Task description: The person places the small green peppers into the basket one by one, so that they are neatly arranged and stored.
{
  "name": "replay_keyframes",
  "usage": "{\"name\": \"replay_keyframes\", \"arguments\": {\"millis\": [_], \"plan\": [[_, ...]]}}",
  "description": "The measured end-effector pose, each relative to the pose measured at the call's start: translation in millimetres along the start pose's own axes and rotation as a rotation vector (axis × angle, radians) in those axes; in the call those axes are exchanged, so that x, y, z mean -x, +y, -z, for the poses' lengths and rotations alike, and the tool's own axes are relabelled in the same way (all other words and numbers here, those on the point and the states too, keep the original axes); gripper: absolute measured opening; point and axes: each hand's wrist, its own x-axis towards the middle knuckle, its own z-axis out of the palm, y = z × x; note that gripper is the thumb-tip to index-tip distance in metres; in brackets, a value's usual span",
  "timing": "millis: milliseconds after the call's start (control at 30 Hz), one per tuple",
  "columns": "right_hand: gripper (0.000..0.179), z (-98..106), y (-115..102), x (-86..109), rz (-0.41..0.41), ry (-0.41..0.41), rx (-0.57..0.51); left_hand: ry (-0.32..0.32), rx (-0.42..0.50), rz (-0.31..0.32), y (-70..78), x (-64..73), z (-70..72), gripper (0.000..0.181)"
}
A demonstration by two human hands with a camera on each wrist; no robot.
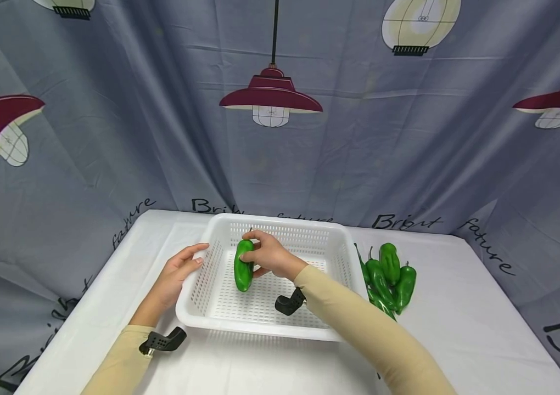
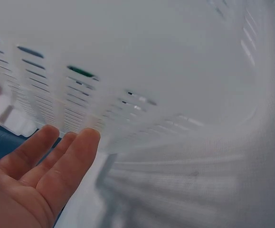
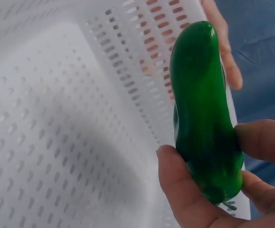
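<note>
Over the left part of a white perforated plastic basket (image 1: pixel 270 330), my right hand (image 1: pixel 272 253) pinches a glossy green pepper (image 1: pixel 243 274) between thumb and fingers. In the right wrist view the pepper (image 3: pixel 201 102) has its short stem end close to the palm, and the rounded end points away. My left hand (image 1: pixel 173 277) is at the outside of the basket's left wall, fingertips right at the rim. Its fingers (image 2: pixel 71 166) look extended and loosely bent in the left wrist view, beside the slotted wall (image 2: pixel 142 52).
Several green peppers (image 1: pixel 390 277) lie in a pile just right of the basket, partly hidden behind its wall and my right sleeve. A white cloth covers the table (image 1: pixel 463 307). A grey-blue curtain (image 1: pixel 359 164) printed with lamps hangs behind it.
</note>
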Motion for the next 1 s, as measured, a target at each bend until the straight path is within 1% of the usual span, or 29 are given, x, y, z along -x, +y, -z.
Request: {"name": "replay_keyframes", "arguments": {"millis": [333, 600, 767, 1000], "plan": [[0.053, -17.1, 5.6, -14.6, -0.021, -0.011, 0.041, -0.01, 0.011, -0.008, -1.2, -0.9, 0.2, 0.049], [0.053, -31.1, 10.2, -25.3, -0.042, -0.014, 0.111, -0.015, 0.01, -0.019, -0.7, -1.7, -0.4, 0.049], [0.053, -37.0, 12.5, -30.1, -0.064, -0.016, 0.107, -0.012, 0.002, -0.008, -0.2, -2.1, 0.4, 0.05], [0.054, -42.9, 11.7, -31.9, -0.08, 0.013, 0.121, -0.015, 0.012, 0.005, -0.1, -1.1, 0.9, 0.05]]}}
